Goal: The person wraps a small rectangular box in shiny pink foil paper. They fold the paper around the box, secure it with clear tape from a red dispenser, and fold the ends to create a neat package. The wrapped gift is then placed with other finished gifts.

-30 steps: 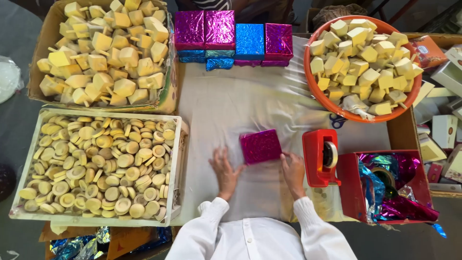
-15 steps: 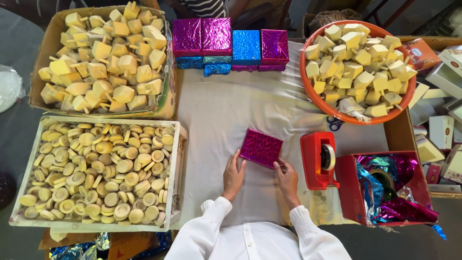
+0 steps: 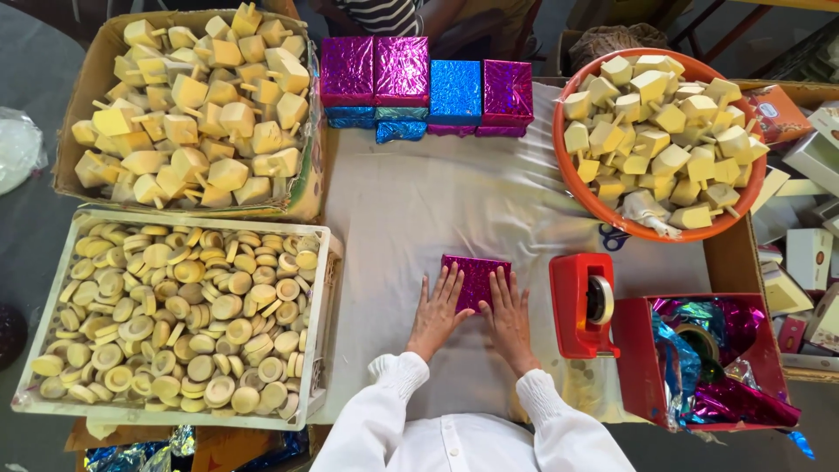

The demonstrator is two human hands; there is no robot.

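Left hand (image 3: 439, 312) and right hand (image 3: 506, 317) lie flat, side by side, lower centre of frame. Fingers spread, pressing down on the magenta foil-wrapped box (image 3: 474, 274), which lies under the fingertips on the cloth-covered counter (image 3: 411, 210).

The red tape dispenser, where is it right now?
In the head view the red tape dispenser stands on the white cloth, just right of the right hand, beside the red box of foil and below the orange bowl.

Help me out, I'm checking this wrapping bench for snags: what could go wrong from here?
Both hands, left hand and right hand, press flat on the magenta foil box; hard pressure might crease the foil. The red tape dispenser sits close to the right hand, so a sideways reach could knock it.
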